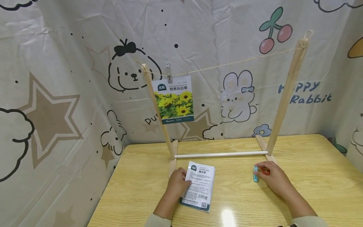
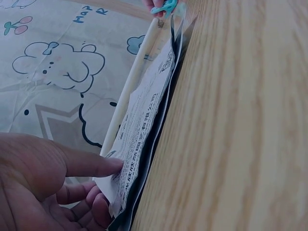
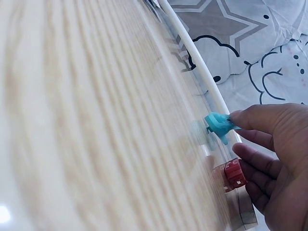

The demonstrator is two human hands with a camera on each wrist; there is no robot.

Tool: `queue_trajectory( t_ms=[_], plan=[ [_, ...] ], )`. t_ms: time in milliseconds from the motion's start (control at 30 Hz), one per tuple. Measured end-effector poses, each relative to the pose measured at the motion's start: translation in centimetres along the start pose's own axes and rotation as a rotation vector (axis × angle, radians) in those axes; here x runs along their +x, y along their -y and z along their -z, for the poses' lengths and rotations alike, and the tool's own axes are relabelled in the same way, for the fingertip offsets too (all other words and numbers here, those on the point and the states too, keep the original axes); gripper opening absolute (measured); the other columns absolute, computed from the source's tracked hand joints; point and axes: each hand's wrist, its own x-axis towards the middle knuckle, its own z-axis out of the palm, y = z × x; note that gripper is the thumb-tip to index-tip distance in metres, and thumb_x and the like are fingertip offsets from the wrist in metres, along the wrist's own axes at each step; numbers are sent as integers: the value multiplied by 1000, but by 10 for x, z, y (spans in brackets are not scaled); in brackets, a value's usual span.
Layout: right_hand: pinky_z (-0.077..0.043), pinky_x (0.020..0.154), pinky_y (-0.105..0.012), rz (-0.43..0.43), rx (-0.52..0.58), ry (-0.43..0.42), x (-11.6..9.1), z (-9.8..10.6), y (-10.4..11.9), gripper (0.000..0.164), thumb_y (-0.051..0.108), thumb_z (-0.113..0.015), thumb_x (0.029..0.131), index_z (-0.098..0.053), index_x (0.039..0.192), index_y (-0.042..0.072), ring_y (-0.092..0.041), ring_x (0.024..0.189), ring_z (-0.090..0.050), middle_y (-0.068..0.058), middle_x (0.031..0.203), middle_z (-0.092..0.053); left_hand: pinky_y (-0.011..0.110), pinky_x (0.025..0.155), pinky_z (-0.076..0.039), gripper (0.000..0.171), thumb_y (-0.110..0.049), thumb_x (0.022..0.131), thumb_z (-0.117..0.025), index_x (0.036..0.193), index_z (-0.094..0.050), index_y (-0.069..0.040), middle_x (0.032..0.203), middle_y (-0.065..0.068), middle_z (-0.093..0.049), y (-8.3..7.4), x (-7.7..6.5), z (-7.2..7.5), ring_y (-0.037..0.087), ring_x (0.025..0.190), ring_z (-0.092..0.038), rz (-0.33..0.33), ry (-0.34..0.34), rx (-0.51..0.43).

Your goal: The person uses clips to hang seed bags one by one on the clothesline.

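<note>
My left hand (image 1: pixel 177 183) grips the left edge of a small stack of seed packets (image 1: pixel 198 186), thumb on the printed text side. In the left wrist view the thumb lies on the top packet (image 2: pixel 139 115), with the other fingers curled by its edge. To the right, my right hand (image 1: pixel 273 176) pinches a light blue clothespin (image 3: pixel 220 125) between thumb and finger, just above the table. A red clip (image 3: pixel 234 174) is beside the curled lower fingers; whether they hold it I cannot tell. A sunflower seed packet (image 1: pixel 174 102) hangs from a string by a pale clothespin (image 1: pixel 169 74).
Two wooden posts (image 1: pixel 286 97) hold up the string (image 1: pixel 232 64), which slopes up to the right. A white rod (image 1: pixel 221 154) joins their feet. The wood-grain table (image 1: pixel 136 189) meets a printed cloth (image 1: pixel 198 37) behind and at the sides.
</note>
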Motion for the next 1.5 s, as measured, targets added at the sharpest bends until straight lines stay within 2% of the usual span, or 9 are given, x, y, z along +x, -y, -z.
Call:
queue_trajectory(
  t_ms=[267,433,733,933,1100,1300,1400,1500],
  plan=[
    [-50,93,-56,2,-6,-1,0,0,2,36,31,-70,96,-67,122,6,-39,113,-61,-19,124,-63,25,61,-38,13,1,80,-73,86,-61,-2,75,4,-52,4,3,1,16,70,-49,8,1,-15],
    [-49,92,-53,1,-9,-9,0,1,3,32,30,-69,97,-68,119,7,-36,112,-61,-18,122,-64,25,59,-39,11,1,81,-71,85,-61,-2,74,2,-52,5,3,3,16,69,-49,15,22,-38],
    [-45,78,-34,-17,-8,12,1,2,2,31,34,-65,99,-69,120,12,-19,94,-52,-10,114,-65,25,60,-39,12,2,80,-71,84,-61,-2,74,3,-52,5,3,5,16,69,-49,9,24,-51],
    [-46,78,-33,-41,14,39,3,3,1,33,37,-63,100,-68,122,13,-18,94,-54,-8,113,-68,26,64,-42,14,2,81,-72,89,-62,-3,76,2,-55,6,4,7,15,71,-51,8,29,-98],
    [-47,81,-35,-60,13,45,3,4,1,33,40,-60,101,-68,121,15,-17,95,-56,-5,113,-71,26,66,-43,15,0,82,-73,91,-62,-5,79,1,-56,6,4,9,14,74,-51,-9,27,-97],
    [-48,85,-37,-58,7,37,3,4,0,34,43,-58,102,-67,122,16,-15,99,-58,-4,115,-72,25,65,-44,13,-1,84,-72,94,-64,-2,79,3,-56,2,4,14,15,74,-52,11,49,-152],
    [-49,84,-34,-67,13,33,3,4,0,36,45,-57,102,-67,122,17,-10,98,-57,-2,115,-72,25,64,-45,14,-1,84,-71,96,-64,1,80,4,-57,1,4,15,16,73,-53,26,59,-173],
    [-49,77,-27,-82,41,43,2,5,0,38,46,-57,102,-67,123,17,-5,92,-56,-3,114,-71,26,64,-46,15,-1,84,-71,97,-65,2,80,5,-59,0,4,16,16,72,-54,48,63,-188]
  ],
)
